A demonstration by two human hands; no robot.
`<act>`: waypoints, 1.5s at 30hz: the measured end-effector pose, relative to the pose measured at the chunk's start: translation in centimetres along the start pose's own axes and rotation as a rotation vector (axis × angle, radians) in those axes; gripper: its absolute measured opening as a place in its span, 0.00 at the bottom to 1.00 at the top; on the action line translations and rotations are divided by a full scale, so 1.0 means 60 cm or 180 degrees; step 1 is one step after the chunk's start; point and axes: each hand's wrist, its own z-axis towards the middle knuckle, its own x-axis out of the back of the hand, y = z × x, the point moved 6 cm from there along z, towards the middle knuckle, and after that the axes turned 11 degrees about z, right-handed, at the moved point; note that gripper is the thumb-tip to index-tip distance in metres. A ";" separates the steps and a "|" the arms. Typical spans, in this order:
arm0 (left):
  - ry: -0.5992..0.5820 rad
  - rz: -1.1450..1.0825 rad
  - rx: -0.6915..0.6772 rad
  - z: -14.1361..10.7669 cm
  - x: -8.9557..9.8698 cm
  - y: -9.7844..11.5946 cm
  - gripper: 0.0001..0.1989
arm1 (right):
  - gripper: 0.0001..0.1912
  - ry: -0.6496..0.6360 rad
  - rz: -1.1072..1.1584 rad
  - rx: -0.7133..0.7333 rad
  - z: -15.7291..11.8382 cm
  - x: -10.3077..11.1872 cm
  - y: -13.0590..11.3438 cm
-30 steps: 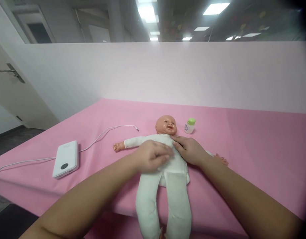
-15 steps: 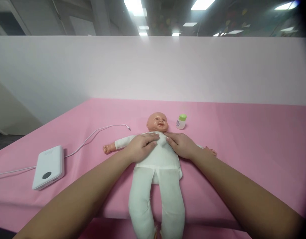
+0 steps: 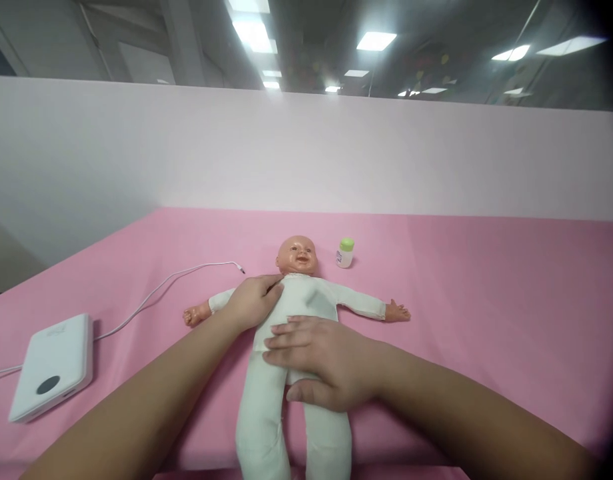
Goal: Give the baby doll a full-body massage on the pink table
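A baby doll with a white cloth body and a bare plastic head lies face up, its arms spread and its legs toward me. My left hand rests on the doll's shoulder and upper arm at the left, fingers stretched out together and holding nothing. Lower down, my right hand is spread over the doll's belly and hips, palm down, with the thumb apart from the fingers. It covers the waist and the tops of the legs. Whether the right palm presses on the cloth cannot be seen.
Right of the doll's head stands a small bottle with a green cap. At the left lies a white power bank with a white cable running from it. Pink cloth covers the table, with a white partition behind it.
My right hand has moved from the doll's chest down to its belly and hips. My left hand has slid outward from the chest to the shoulder. The camera view has shifted slightly.
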 end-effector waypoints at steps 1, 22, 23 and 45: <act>-0.0017 -0.0018 -0.0006 -0.001 -0.001 0.001 0.22 | 0.34 0.0000 -0.0008 -0.0148 -0.002 0.002 0.009; 0.0037 -0.0314 -0.0887 -0.051 0.017 0.083 0.17 | 0.37 0.0629 -0.0012 -0.1983 -0.068 0.080 0.171; -0.0123 -0.0536 -0.1161 -0.062 0.014 0.101 0.16 | 0.36 0.0648 0.0005 -0.1936 -0.068 0.080 0.173; -0.0543 0.0301 -0.0067 -0.022 0.046 -0.020 0.20 | 0.29 0.0457 0.0243 -0.2484 -0.117 0.128 0.180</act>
